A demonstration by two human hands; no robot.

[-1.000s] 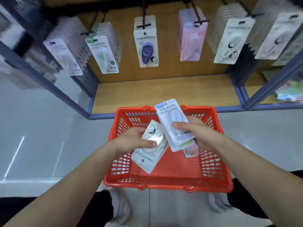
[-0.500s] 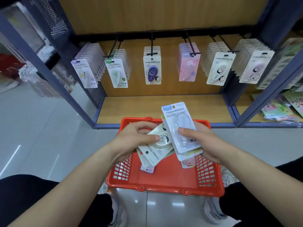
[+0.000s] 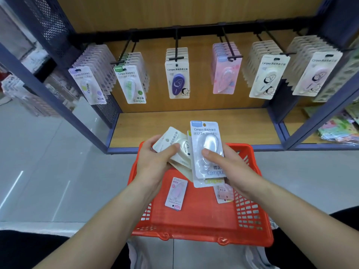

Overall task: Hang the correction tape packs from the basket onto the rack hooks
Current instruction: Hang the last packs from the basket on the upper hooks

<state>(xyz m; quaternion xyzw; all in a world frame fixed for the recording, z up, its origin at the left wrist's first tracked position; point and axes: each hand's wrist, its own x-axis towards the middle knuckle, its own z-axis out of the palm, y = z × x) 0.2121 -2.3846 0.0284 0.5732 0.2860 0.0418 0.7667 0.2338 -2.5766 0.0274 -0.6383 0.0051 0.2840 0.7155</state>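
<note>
White card under a clear blister: the blue-topped pack [image 3: 205, 150] is standing upright in our right hand [image 3: 231, 167]. We are pressing the thumb on the bubble and curling the fingers behind. At least one more pack is sitting beneath it, its yellow-green print peeking out at the lower edge. We are holding it face up, hang-hole on top, probably so we can read the design and match it to a row.

Our left hand [image 3: 155, 162] is pinching a fanned few white packs [image 3: 174, 142], thumb on top, and they are touching the right-hand stack. Both bundles are hovering above the red basket [image 3: 194, 237], which is resting on the floor. On its bottom a pink pack [image 3: 176, 193] and a second pink pack [image 3: 223, 193] are lying flat, waiting their turn.

Beyond the wooden shelf board [image 3: 145, 129], the hooks [image 3: 176, 45] are carrying sorted rows, so we are judging that sorting by design comes before any hanging.
</note>
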